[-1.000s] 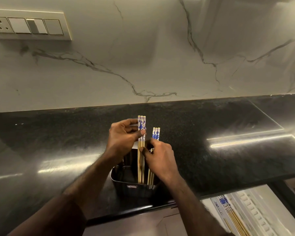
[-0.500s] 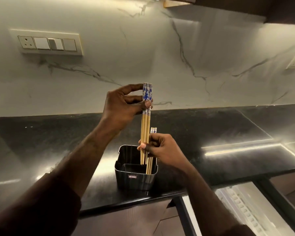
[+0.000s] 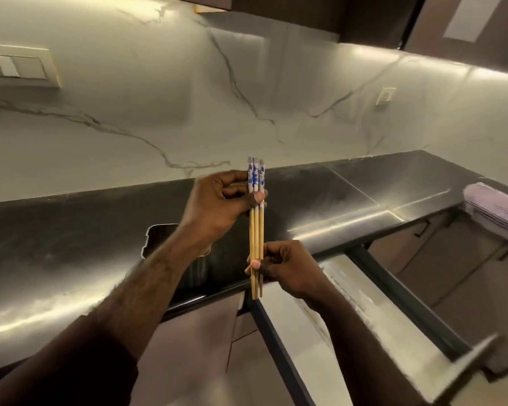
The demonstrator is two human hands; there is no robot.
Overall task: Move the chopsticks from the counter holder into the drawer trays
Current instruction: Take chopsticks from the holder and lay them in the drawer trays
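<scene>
Chopsticks (image 3: 256, 230) stand upright in the air, above the front edge of the black counter (image 3: 71, 244). The left hand (image 3: 217, 206) pinches their blue tops between thumb and curled fingers. The right hand (image 3: 285, 266) pinches them near the bottom. The dark holder (image 3: 159, 238) sits behind the left arm. The open drawer (image 3: 349, 332) is below.

Desk (image 3: 71, 259): black polished stone, glossy w/ light streaks, runs along marbled wall and turns a corner at far right. On it: dark metal holder (image 3: 159, 238), mostly hidden behind forearm; folded pale pink towel (image 3: 496, 212) at right end, over the edge.
</scene>
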